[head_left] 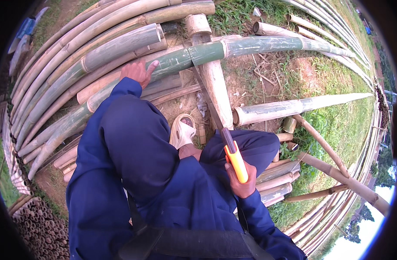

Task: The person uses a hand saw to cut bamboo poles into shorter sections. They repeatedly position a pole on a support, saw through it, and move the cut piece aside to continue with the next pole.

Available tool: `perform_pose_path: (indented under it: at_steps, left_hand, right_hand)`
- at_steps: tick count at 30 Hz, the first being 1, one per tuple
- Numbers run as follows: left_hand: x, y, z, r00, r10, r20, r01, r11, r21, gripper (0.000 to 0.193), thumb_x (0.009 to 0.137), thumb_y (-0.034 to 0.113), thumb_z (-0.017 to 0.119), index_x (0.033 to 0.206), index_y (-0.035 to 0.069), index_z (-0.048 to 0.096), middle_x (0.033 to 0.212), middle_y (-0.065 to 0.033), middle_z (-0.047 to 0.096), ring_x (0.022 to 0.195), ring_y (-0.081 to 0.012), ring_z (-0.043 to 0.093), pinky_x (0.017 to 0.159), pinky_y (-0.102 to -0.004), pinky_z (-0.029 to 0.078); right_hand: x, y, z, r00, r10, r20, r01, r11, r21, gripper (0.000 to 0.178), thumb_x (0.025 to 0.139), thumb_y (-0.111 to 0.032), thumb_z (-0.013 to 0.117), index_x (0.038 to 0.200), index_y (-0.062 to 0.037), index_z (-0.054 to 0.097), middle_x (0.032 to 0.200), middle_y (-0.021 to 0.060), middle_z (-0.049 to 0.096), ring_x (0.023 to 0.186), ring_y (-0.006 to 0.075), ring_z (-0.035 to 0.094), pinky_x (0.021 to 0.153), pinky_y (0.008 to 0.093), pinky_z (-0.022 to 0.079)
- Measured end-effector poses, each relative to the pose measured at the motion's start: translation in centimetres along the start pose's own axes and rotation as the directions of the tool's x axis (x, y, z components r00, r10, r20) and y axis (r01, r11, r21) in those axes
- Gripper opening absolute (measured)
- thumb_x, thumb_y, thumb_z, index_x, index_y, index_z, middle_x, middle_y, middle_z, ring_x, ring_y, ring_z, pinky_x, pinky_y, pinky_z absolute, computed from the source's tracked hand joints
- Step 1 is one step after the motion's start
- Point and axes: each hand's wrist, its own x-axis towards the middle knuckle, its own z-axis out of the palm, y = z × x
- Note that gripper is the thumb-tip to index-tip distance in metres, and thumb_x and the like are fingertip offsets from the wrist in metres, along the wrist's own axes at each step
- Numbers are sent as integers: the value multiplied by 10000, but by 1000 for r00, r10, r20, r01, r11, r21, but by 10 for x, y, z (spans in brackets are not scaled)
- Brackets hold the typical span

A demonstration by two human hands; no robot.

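Observation:
A long green bamboo pole (246,47) runs across in front of me, resting over a thick upright-lying bamboo post (216,86). My left hand (138,73) grips the pole on its left part, thumb stretched along it and fingers partly hidden behind it. In my right hand (242,181) is the orange-yellow handle of a hand saw (210,99). The saw's narrow dark blade slants up and left, its far end at a thin dark cut line across the green pole, beside the post. My bent leg and a sandalled foot (183,130) are below the pole.
Many long bamboo poles (107,26) lie side by side at the left. A cut bamboo length (289,110) points right across the grass. Propped poles (337,173) stand at the right. Short bamboo pieces (276,184) lie by my right knee; a stack of cut ends (40,225) is at lower left.

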Motion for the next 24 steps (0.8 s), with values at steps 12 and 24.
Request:
perform_pose_path:
  at_steps: [12,24]
  left_hand:
    - [-14,2,14,985,32,-169,-38,999,-29,862,1043,740,255,1057,-2,695,932,-267,743,927,-448,722,863,-542,557]
    - [-19,6,12,1000,6,-26,-8,997,-71,882,1048,735,235,1098,-17,695,958,-267,748,944,-447,718,895,-545,540]
  right_hand:
    - [-1,-5,-2,1000,27,-15,-26,999,32,277,934,-20,716,1198,65,713,865,120,762,797,148,721,763,300,558]
    - [-8,-1,-8,999,15,-45,-14,999,31,190,928,-34,736,1093,57,717,760,131,704,670,137,633,662,315,528]
